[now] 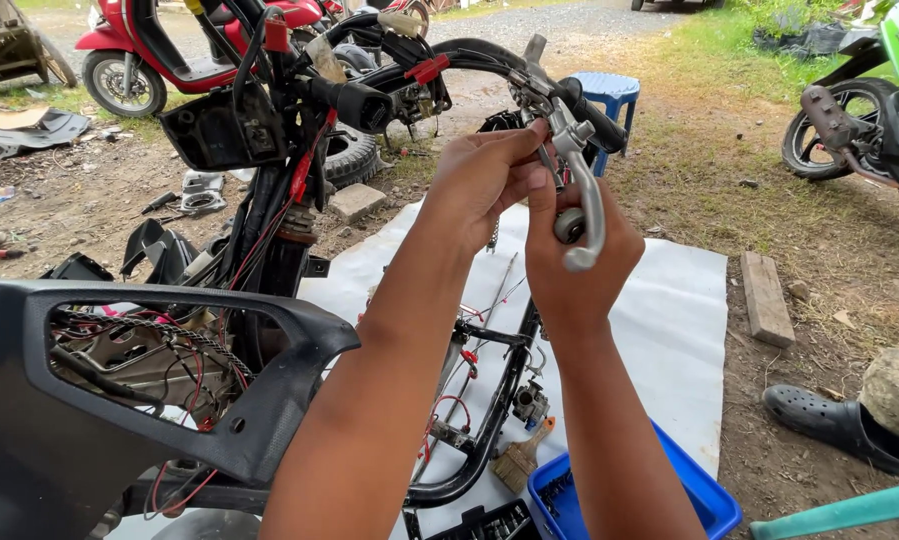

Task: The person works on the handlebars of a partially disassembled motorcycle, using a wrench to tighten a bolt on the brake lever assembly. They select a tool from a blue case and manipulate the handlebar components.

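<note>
The silver brake lever [581,195] hangs from the right end of the black handlebar [469,60], just inside the black grip [597,118], and both my hands are on it. My right hand [579,255] cups it from behind, fingers curled around the lever's lower end. My left hand [479,180] comes in from the left, fingertips pinched together at the lever's pivot bracket. The handlebar belongs to a stripped motorbike frame [499,400] with loose red wires [299,180], standing over a white sheet [669,310] on the dirt. A blue tray [709,500] and a paintbrush [519,460] lie below; a blue stool [609,92] stands beyond.
</note>
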